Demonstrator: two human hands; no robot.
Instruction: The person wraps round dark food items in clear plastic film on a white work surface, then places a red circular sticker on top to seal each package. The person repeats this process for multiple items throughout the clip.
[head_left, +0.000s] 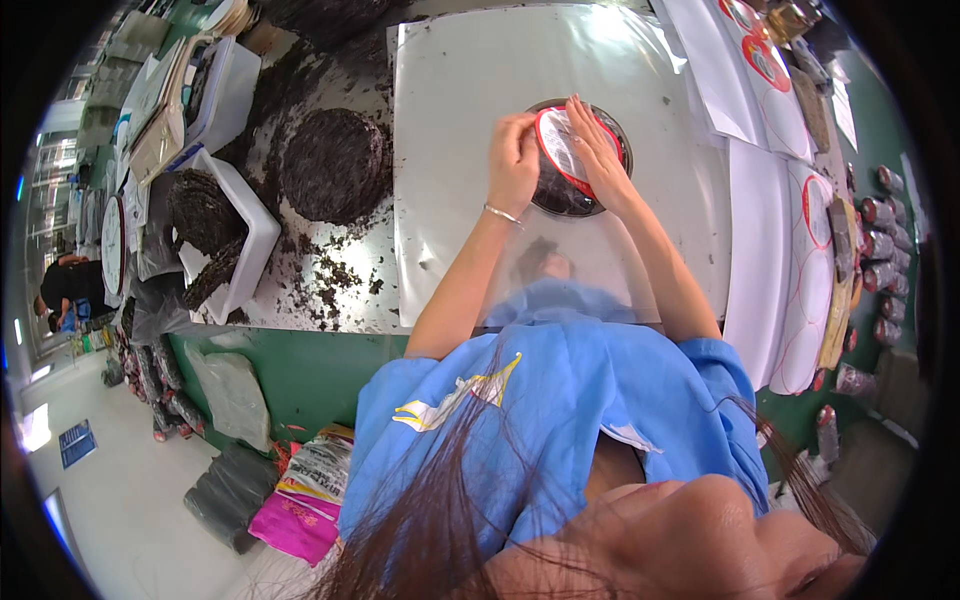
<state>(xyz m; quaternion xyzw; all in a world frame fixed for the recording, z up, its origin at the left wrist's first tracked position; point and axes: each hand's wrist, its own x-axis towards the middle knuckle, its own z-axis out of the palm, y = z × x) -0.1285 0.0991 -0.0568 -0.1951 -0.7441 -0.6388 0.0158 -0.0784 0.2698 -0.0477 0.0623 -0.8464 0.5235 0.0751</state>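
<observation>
A round white sticker with a red rim (561, 142) lies on a dark round disc in clear wrap (559, 193), on a shiny plastic-covered sheet (457, 82). My right hand (598, 154) presses flat on the right part of the sticker, fingers stretched. My left hand (516, 154), its fingers curled, is at the sticker's left edge; whether it pinches the edge is blurred. Left of the sheet sits a dark, round, seaweed-like cake (334, 166), with dark crumbs about it.
A white bin (259, 225) holds dark sheets at the left, below another white bin (236, 94). Sheets of round red-rimmed stickers (806, 300) lie at the right. Wrapped rolls (877, 244) stand beyond them. A person in dark clothes (75, 289) is far left.
</observation>
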